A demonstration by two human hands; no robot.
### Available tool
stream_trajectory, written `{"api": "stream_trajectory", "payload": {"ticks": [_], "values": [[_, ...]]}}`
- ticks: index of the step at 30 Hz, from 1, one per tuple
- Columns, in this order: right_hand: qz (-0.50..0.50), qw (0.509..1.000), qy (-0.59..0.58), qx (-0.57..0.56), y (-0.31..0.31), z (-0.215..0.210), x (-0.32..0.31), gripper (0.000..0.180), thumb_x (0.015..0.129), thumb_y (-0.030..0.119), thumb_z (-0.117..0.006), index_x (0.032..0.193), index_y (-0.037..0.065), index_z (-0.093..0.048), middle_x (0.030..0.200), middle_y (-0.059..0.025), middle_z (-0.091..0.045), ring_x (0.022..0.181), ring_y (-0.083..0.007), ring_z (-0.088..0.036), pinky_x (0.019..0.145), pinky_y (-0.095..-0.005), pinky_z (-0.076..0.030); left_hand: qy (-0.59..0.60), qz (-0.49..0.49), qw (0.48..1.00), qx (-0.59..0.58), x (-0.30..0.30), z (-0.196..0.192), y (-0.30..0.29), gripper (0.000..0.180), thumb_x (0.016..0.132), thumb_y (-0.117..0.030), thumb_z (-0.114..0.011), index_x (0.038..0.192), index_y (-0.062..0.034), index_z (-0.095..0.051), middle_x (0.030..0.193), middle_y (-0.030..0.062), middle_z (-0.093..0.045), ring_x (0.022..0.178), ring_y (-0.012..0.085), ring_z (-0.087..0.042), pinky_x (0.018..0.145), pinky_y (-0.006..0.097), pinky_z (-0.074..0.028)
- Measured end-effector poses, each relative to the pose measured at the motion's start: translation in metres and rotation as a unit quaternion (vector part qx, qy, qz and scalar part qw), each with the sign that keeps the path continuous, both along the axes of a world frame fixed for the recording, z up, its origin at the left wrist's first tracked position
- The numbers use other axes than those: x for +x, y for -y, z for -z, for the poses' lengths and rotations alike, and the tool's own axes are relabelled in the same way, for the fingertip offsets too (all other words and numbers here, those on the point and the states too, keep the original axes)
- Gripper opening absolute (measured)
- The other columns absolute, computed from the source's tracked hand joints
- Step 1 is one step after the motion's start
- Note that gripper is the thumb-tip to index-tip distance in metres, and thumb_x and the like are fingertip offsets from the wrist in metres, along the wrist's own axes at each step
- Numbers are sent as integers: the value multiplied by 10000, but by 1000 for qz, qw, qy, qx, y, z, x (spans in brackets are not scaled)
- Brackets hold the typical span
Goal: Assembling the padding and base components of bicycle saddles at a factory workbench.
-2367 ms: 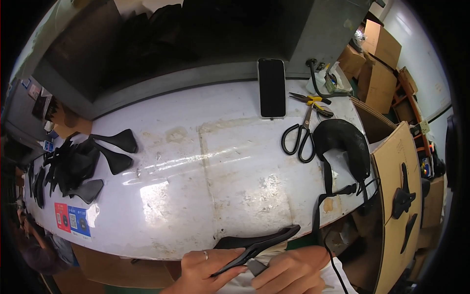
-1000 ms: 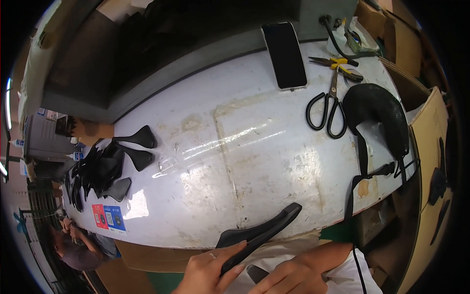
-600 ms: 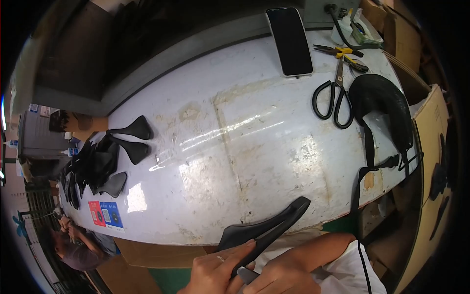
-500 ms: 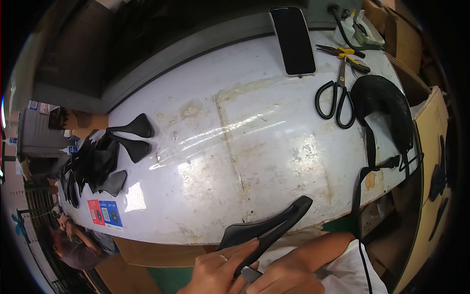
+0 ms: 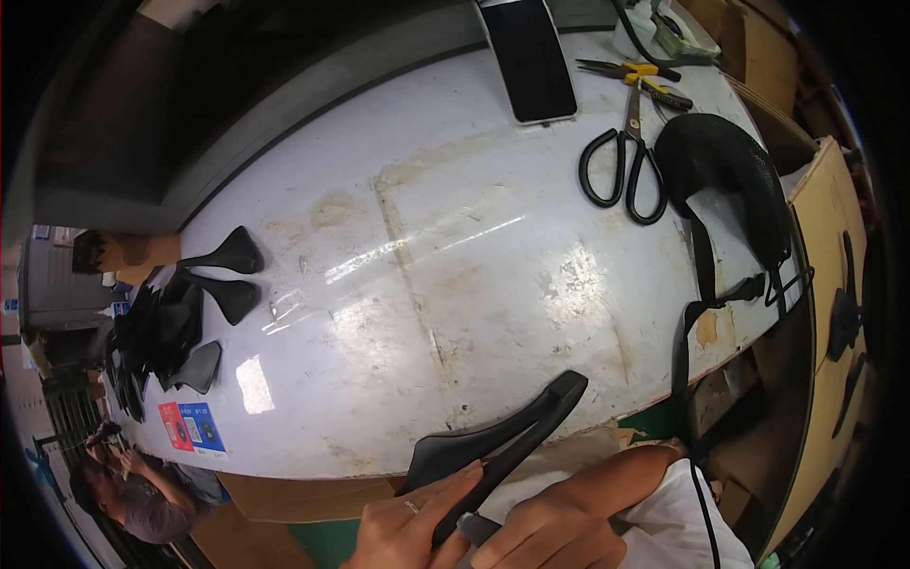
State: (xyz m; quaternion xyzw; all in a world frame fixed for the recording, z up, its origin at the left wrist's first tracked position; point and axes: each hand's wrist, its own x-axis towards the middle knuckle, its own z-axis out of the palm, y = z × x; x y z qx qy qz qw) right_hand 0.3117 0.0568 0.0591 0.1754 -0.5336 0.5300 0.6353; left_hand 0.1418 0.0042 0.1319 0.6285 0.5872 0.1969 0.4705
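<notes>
A long black forked piece [image 5: 493,431], shaped like a narrow bicycle saddle with a slot along its middle, leans over the near edge of the table with its closed tip pointing up and right. My left hand [image 5: 408,523], a ring on one finger, grips its lower part, index finger stretched along the slot. Close beside it, my right hand [image 5: 550,533] is closed around something with a dark grey rounded end [image 5: 478,528]. Fingers cover most of that thing, so I cannot tell whether it belongs to the black piece. Both hands are cut off by the lower edge.
Several similar black pieces [image 5: 156,332] are heaped on the white table [image 5: 313,360] at left. Black-handled scissors [image 5: 630,161], yellow-handled pliers [image 5: 645,76], a phone [image 5: 531,66] and a black mesh item with straps [image 5: 725,156] lie far and right. Another person [image 5: 142,493] sits at far left.
The view has shifted, so things on the table appear farther left and slightly higher. Both hands keep nearly the same hold on the black piece and the grey-ended thing.
</notes>
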Motion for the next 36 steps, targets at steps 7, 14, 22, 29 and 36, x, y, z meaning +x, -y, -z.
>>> {"api": "stream_trajectory", "payload": {"ticks": [7, 14, 22, 29, 36], "values": [[66, 992, -30, 105, -16, 14, -16, 165, 931, 74, -746, 841, -44, -674, 760, -138, -628, 669, -306, -616, 622, -426, -531, -44, -23, 999, 20, -1, 3, 1, 522, 819, -23, -643, 1339, -55, -668, 980, 229, -715, 671, 363, -646, 668, 410, -526], [33, 999, 11, -23, 8, 17, -8, 169, 929, 65, -739, 808, -34, -674, 797, -131, -638, 694, -299, -620, 656, -426, -547, -50, -24, 998, 1, -1, 2, 1, 483, 837, -28, -648, 1318, -39, -678, 993, 209, -734, 741, 350, -698, 716, 384, -552], [114, 985, -89, -91, 9, 20, -27, 201, 929, 106, -730, 796, -21, -649, 811, -135, -630, 666, -283, -610, 625, -410, -534, -76, -14, 997, -13, -2, -2, -4, 461, 837, -32, -661, 1296, -41, -694, 1011, 216, -738, 769, 351, -711, 736, 383, -558], [102, 993, -31, 52, 3, 38, -15, 149, 911, 50, -720, 818, -54, -666, 809, -153, -639, 677, -312, -627, 649, -454, -563, -97, 52, 990, -87, -15, -13, -21, 406, 847, -52, -710, 1253, -57, -721, 884, 204, -736, 686, 335, -711, 650, 365, -554], [130, 990, 53, 26, -2, 59, 27, 109, 896, 13, -714, 830, -65, -675, 785, -158, -646, 658, -313, -639, 635, -443, -581, -120, -13, 993, -12, -4, -15, -32, 342, 851, -67, -760, 1191, -46, -728, 930, 177, -758, 752, 325, -752, 675, 358, -577]]}}
